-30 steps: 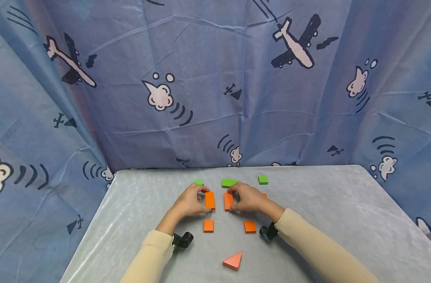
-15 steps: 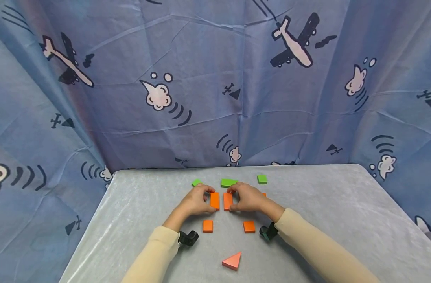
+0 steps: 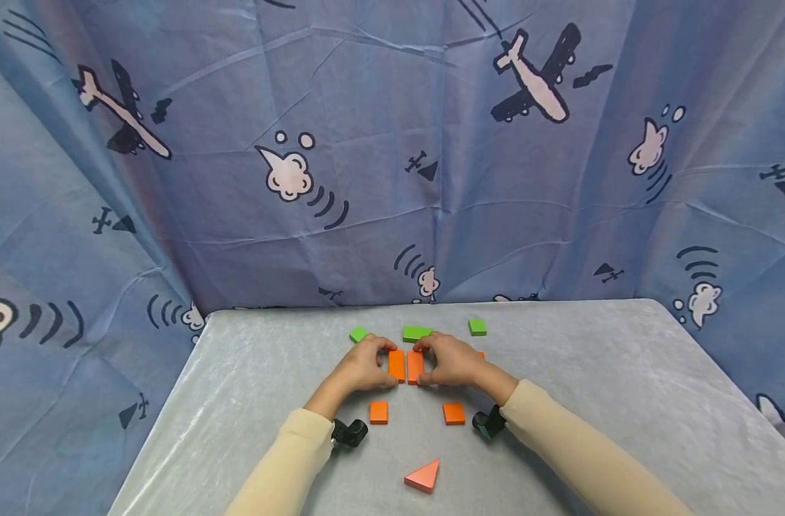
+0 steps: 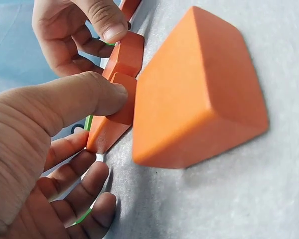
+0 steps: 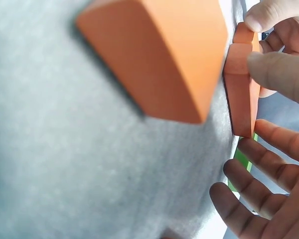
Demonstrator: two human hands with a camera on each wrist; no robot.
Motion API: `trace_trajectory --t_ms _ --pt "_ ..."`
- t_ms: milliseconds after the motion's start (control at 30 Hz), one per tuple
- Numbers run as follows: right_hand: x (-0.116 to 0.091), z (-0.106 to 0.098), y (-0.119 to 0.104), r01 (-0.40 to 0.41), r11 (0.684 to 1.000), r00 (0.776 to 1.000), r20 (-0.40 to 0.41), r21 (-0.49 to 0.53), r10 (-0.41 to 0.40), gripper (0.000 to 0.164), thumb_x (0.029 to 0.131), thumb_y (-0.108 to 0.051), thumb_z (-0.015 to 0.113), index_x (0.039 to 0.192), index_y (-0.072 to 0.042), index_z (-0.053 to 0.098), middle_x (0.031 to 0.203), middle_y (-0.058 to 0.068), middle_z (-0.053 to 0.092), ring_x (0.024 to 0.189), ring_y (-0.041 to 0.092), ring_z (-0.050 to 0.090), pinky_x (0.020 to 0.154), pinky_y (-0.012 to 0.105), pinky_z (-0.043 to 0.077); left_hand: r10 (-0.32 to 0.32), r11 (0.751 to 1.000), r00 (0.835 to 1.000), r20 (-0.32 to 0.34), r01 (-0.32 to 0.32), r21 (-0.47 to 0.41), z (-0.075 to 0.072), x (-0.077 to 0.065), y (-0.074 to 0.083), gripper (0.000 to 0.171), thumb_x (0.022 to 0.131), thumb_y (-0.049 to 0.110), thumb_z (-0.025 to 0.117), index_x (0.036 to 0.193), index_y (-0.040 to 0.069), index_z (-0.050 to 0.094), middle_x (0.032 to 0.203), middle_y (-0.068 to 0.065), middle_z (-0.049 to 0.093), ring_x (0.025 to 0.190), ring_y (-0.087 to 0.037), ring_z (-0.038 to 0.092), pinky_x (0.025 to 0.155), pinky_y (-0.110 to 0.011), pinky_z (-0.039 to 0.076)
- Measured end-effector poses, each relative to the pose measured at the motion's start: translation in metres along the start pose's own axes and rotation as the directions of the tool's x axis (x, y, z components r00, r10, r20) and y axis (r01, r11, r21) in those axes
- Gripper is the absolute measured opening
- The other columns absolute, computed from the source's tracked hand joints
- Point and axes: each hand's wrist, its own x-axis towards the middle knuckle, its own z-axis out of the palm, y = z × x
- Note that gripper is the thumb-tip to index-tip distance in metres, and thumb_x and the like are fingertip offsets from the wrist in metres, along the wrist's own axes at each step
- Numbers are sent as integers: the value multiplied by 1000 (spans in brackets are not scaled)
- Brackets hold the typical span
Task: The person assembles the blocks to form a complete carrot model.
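we are pinching the left block [image 3: 396, 366] by its ends in our left hand [image 3: 359, 365] and the right block [image 3: 415, 368] likewise in our right hand [image 3: 453, 361]. both are lying between our hands, just apart, long axes pointing away from us. our right hand is hiding most of another orange piece [image 3: 481, 355], its shape unclear.
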Motion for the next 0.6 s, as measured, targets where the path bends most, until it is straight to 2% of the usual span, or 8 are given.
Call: trace_trajectory --t_ms 300,600 --pt "0 1 0 2 1000 1000 -2 0 -2 52 69 -32 85 113 -12 66 109 5 63 97 19 58 89 40 49 5 1000 1000 2 -5 -1 2 1 -1 58 65 21 85 119 14 63 103 -2 54 80 -13 50 70 -28 43" --pt "0 1 1 15 1000 1000 -8 -4 -15 53 69 -31 86 114 -11 65 107 4 63 93 17 57 87 39 49 1 1000 1000 9 -1 -3 2 2 0 58 66 23 86 119 15 63 105 -2 54 80 -14 50 70 -28 43"
